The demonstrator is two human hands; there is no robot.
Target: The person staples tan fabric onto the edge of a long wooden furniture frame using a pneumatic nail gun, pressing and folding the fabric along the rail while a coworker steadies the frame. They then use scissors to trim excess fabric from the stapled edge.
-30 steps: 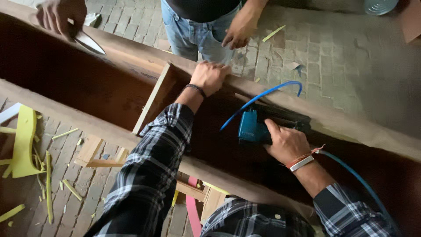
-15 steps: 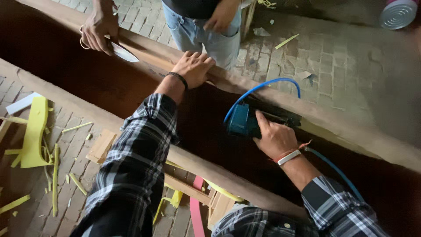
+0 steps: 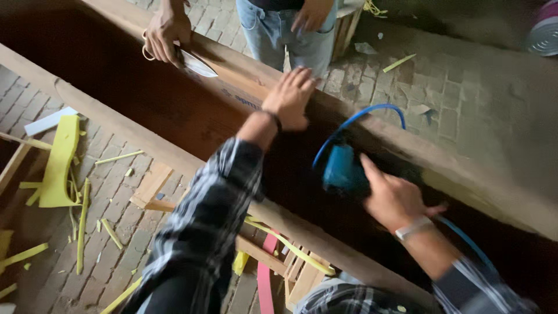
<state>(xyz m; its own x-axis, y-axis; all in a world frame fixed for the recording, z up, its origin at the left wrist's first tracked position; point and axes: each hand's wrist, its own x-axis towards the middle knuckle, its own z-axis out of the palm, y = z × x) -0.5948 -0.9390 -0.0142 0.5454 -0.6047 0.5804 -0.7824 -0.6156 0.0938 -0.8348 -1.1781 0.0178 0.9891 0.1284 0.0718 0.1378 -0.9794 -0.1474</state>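
Gripping a blue power tool (image 3: 344, 170), the right hand (image 3: 394, 200) has its fingers wrapped on the tool's body, down inside the long dark wooden frame (image 3: 174, 116), w/ a blue hose (image 3: 372, 113) looping up from the tool. Left hand (image 3: 289, 97) lies flat on the frame's far rail, fingers spread, holding nothing. Across the frame, another person's hand (image 3: 165, 36) holds a flat metal blade (image 3: 197, 64) against the same rail. Yellow strips (image 3: 61, 163) lie on the brick floor (image 3: 465, 87) nr the frame.

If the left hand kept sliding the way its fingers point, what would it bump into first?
Probably the other person's jeans. The left hand lies on the beam's far edge, fingers pointing up-right toward them. Depth is hard to judge.
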